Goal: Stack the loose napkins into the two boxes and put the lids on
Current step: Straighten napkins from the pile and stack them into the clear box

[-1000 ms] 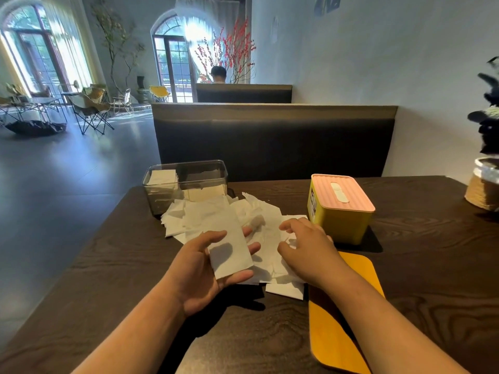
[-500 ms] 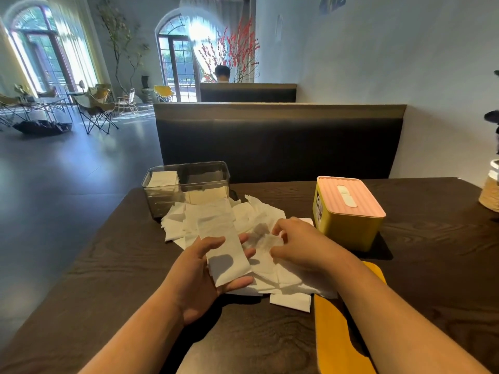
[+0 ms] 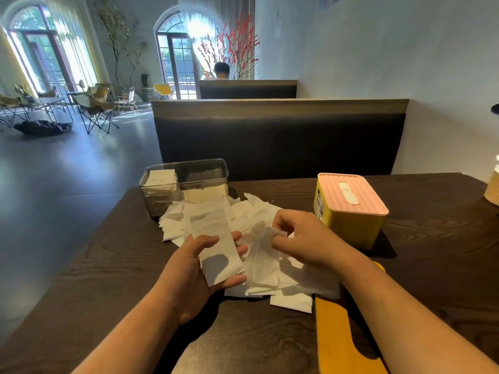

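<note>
Your left hand point(image 3: 194, 268) is palm up over the bench point(image 3: 108, 265), and a folded napkin point(image 3: 216, 244) lies across it. The thumb is curled over one long edge and the fingers point(image 3: 237, 280) are curled up under the other, so it's cradled. Your right hand point(image 3: 305, 238) is just beside it, knuckles up, with thumb and fingertips pinching a crumpled napkin point(image 3: 263, 255) lifted off the heap. The heap of loose napkins point(image 3: 243, 214) spreads under and beyond both hands, mid-bench, overlapping every which way. One flat sheet point(image 3: 291, 303) pokes out at the near edge.

Behind the heap, far left, sits the clear box point(image 3: 186, 179), open on top. A small stack of napkins point(image 3: 160, 176) is inside at its left end, and the heap's far edge touches its front wall. To the right stands the yellow box point(image 3: 351, 228), with the pink lid point(image 3: 351, 193) seated on it, slot facing up. It's close to your right hand but not touching.

Under your right forearm there's a flat yellow piece point(image 3: 337, 333) lying on the bench, possibly the other lid, hard to be sure from here. The heap's near corner overlaps its top end. A dark booth seat point(image 3: 280, 141) backs the bench.
</note>
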Demonstrator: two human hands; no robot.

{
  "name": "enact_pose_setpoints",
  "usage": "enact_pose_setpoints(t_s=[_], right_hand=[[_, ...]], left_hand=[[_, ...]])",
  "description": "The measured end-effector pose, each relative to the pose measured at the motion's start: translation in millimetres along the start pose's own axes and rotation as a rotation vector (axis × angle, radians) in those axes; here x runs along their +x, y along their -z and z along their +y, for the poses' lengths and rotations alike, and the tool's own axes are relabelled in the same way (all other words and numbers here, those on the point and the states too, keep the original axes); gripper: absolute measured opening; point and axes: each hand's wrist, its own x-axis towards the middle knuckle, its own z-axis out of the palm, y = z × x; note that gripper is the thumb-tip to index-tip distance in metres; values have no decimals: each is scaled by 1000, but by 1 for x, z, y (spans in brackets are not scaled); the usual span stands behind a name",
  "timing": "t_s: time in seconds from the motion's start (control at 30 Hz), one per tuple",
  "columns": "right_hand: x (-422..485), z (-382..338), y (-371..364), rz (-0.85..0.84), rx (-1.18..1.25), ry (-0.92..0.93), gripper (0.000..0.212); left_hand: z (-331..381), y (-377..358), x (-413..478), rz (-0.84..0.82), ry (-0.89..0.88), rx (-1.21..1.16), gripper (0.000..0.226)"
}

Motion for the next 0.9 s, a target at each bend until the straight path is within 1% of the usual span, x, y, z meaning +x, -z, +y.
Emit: enact_pose_setpoints(t_s=[0.07, 0.13, 0.2, 0.3, 0.4, 0.47, 0.53, 0.63, 0.67, 0.73, 0.8, 0.83, 0.9], right_hand=[[-2, -3, 0, 47, 156, 41, 8], [-3, -8, -2, 81, 295, 83, 11], [-5, -14, -4, 81, 426, 107, 15], [-10, -24, -3, 33, 575, 146, 21], [-15, -33, -3, -36, 640, 167, 24], [-16, -35, -7, -80, 584, 178, 24], [-17, -35, -12, -91, 438, 186, 23], [-18, -36, -15, -56, 275, 167, 24], [-17, -36, -15, -27, 206, 188, 26], [-18, -36, -13, 24, 94, 233, 34], [-18, -37, -8, 79, 85, 252, 39], [-17, -38, -6, 122, 106, 246, 37], [-14, -36, 3, 206, 138, 194, 26]], left_hand=[[1, -1, -1, 28, -41, 4, 40], [3, -1, -3, 57, -65, 20, 37], [5, -2, -5, 72, -63, 24, 34], [6, -2, -7, 22, -23, 7, 34], [4, -3, -7, -68, 46, 55, 41], [1, -6, -8, -128, 87, 76, 53], [-1, -9, -10, -186, 105, 81, 60], [-7, -11, -14, -316, 149, 103, 56], [-9, -10, -15, -325, 150, 123, 53], [-13, -10, -12, -289, 125, 137, 44], [-14, -11, -8, -246, 109, 98, 38], [-13, -10, -7, -231, 110, 81, 37], [-12, -10, -4, -207, 125, 72, 37]])
